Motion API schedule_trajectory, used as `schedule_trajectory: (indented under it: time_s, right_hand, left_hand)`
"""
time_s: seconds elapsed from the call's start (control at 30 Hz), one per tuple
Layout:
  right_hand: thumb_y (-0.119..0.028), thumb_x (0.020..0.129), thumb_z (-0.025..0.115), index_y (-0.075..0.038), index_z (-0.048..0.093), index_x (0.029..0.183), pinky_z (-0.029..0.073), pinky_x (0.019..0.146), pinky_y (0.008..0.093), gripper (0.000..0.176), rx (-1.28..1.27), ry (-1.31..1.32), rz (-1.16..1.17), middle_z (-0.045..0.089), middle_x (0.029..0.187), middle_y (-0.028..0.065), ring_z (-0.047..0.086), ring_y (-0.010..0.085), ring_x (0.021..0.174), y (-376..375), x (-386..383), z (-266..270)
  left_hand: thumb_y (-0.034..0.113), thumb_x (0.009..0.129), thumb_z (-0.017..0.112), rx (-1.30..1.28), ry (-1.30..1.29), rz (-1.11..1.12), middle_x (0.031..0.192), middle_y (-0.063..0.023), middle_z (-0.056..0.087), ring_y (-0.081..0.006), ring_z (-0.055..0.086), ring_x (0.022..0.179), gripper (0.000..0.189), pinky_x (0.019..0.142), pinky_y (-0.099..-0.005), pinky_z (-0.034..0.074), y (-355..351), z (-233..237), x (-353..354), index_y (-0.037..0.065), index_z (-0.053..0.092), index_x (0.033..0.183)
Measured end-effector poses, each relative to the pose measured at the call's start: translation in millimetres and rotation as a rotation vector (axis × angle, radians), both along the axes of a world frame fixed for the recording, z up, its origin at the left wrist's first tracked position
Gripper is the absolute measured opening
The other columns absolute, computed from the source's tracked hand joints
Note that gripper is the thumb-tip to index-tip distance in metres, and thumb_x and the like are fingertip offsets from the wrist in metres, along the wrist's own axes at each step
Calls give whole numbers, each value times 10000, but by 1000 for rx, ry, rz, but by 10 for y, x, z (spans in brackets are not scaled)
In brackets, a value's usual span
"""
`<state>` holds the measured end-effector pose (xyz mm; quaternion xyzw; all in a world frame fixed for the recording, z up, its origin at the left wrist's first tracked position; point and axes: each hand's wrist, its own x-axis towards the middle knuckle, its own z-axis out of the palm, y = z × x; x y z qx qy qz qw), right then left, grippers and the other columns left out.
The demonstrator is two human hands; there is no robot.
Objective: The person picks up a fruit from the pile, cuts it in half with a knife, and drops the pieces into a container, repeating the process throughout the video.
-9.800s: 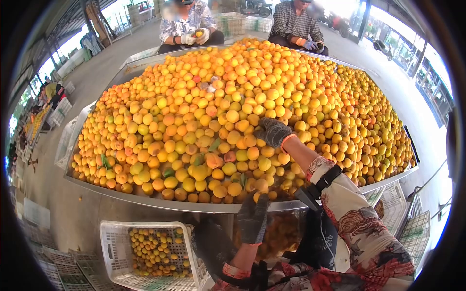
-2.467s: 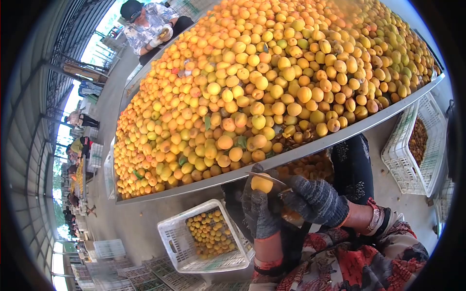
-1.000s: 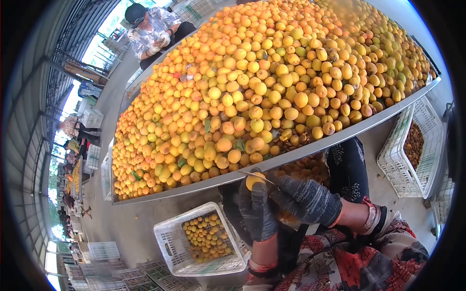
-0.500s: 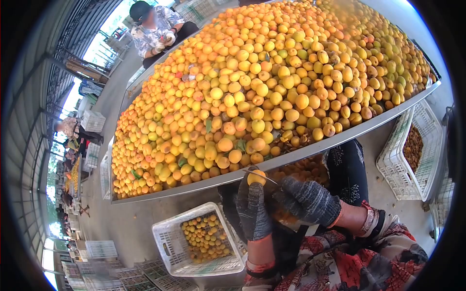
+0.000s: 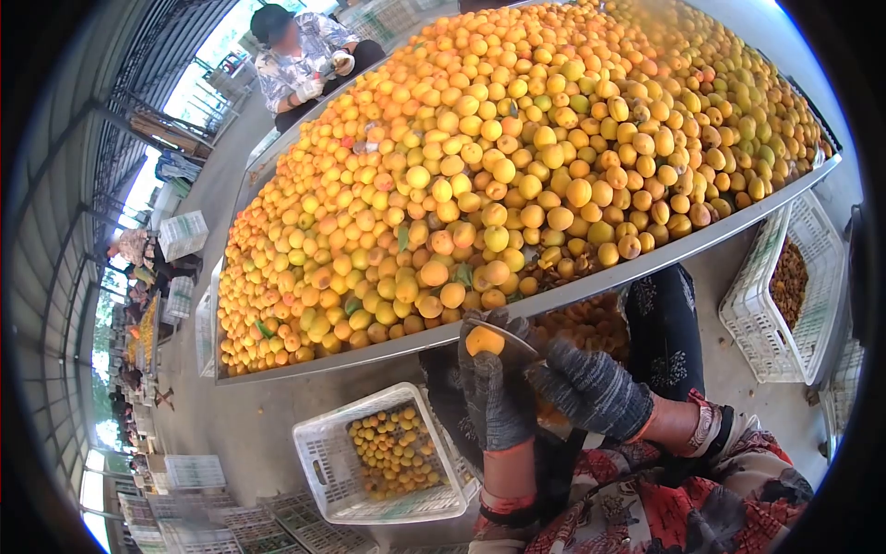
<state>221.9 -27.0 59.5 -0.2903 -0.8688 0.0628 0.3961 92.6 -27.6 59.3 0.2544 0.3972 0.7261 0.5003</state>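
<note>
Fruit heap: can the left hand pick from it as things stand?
Probably not: the left hand holds a fruit with a knife at it, though the fruit heap lies close, just past the metal rim.

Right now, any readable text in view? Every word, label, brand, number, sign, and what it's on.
None readable.
Knife blade: no marking can be made out.
Nearest fruit crate: no legible lettering.
Crates at lower left: too blurred to tell.

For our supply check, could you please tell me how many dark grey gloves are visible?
2: one on the left hand, holding a fruit; one on the right hand, holding a knife. Others farther away may be hidden.
</note>
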Motion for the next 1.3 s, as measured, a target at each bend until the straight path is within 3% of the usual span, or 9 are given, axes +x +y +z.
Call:
schedule_trajectory:
  time_s: [0.07, 0.17, 0.27, 0.33, 0.7, 0.87, 1.03, 1.17, 1.3]
  right_hand:
    - [-27, 768, 619, 56, 585, 1079, 485, 825, 384, 324, -712, 239, 52, 568, 1073, 218, 566, 348, 1011, -26, -55, 273]
    - [-43, 799, 603, 32, 542, 1123, 502, 759, 369, 338, -787, 319, 53, 573, 1056, 208, 604, 336, 921, -8, -86, 347]
    - [-170, 861, 566, -41, 492, 1212, 492, 547, 397, 381, -624, 352, -13, 614, 833, 169, 619, 327, 644, -29, -153, 178]
    - [-180, 861, 567, -43, 491, 1210, 490, 544, 395, 383, -663, 261, -54, 614, 824, 160, 617, 325, 636, -55, -147, 168]
    - [-146, 836, 597, -26, 481, 1224, 468, 447, 376, 423, -675, 406, 75, 607, 822, 185, 612, 302, 610, 17, -102, -302]
    - [-145, 813, 635, -24, 462, 1248, 487, 458, 342, 483, -156, 121, 159, 609, 917, 188, 628, 249, 634, 192, 63, 39]
    - [-170, 825, 621, -31, 466, 1248, 452, 419, 358, 471, -352, 318, -9, 603, 747, 159, 584, 262, 522, -13, -268, -27]
    - [-183, 838, 602, -31, 483, 1211, 411, 394, 395, 420, -368, 283, -42, 567, 605, 125, 519, 296, 421, -7, -235, -85]
    - [-47, 790, 588, -8, 517, 1131, 509, 570, 376, 351, -682, 207, 62, 597, 973, 170, 634, 322, 724, 20, -67, 94]
  left_hand:
    - [436, 806, 632, -2, -6, -1, 1167, -108, 531, -235, 542, 1019, 651, 841, -374, 462, 4, 3, -9, 25, 434, 1270]
    - [481, 809, 608, 28, 29, -94, 1268, -173, 443, -323, 485, 1141, 767, 962, -438, 412, 6, 7, -30, 26, 302, 1345]
    - [498, 811, 595, -50, 72, -72, 1266, -181, 447, -318, 482, 1146, 783, 975, -438, 402, -6, 55, 28, 20, 289, 1349]
    - [407, 843, 600, 23, -23, 17, 1173, -162, 534, -290, 560, 1031, 610, 872, -397, 475, 5, 65, 102, -26, 436, 1239]
    - [300, 885, 569, 33, 254, -89, 1192, -152, 530, -245, 506, 1105, 510, 969, -365, 396, -50, -47, -181, -10, 431, 1266]
    - [320, 883, 568, -110, 497, -105, 1080, -108, 582, -204, 555, 957, 467, 861, -312, 446, -87, 16, -323, -16, 486, 1197]
    - [277, 915, 523, 58, -74, -9, 1166, -148, 550, -202, 539, 1043, 411, 919, -319, 430, -32, 133, 37, -32, 487, 1184]
    - [275, 924, 510, 55, -77, -66, 1182, -165, 532, -233, 532, 1070, 423, 919, -348, 445, -32, 95, 29, -36, 457, 1206]
    - [294, 905, 537, -137, 273, 46, 1138, -150, 549, -228, 547, 1032, 435, 865, -332, 464, -41, 57, -86, -28, 477, 1190]
